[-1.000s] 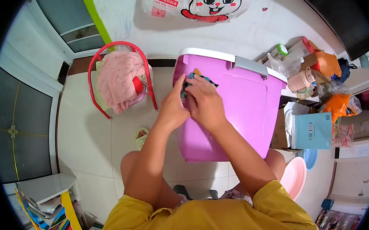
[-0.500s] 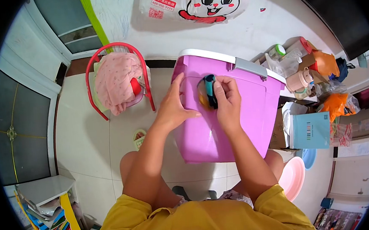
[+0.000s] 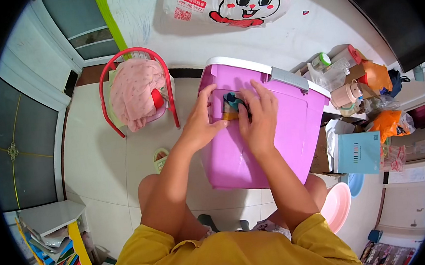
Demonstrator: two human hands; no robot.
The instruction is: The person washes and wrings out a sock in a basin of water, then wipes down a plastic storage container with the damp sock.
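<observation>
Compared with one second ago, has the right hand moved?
Yes: the right hand has moved rightward over the purple box, nearer to its gray latch.

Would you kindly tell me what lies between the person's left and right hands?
In the head view, a small teal-and-yellow item lies between the left hand and right hand, with the purple bin behind it.

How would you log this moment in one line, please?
teal-yellow item over purple bin; left hand: open beside it; right hand: touching it, grip unclear

Both forearms extended forward, left hand spread, thumb pointing inward, right hand facing it, fingers curved.
</observation>
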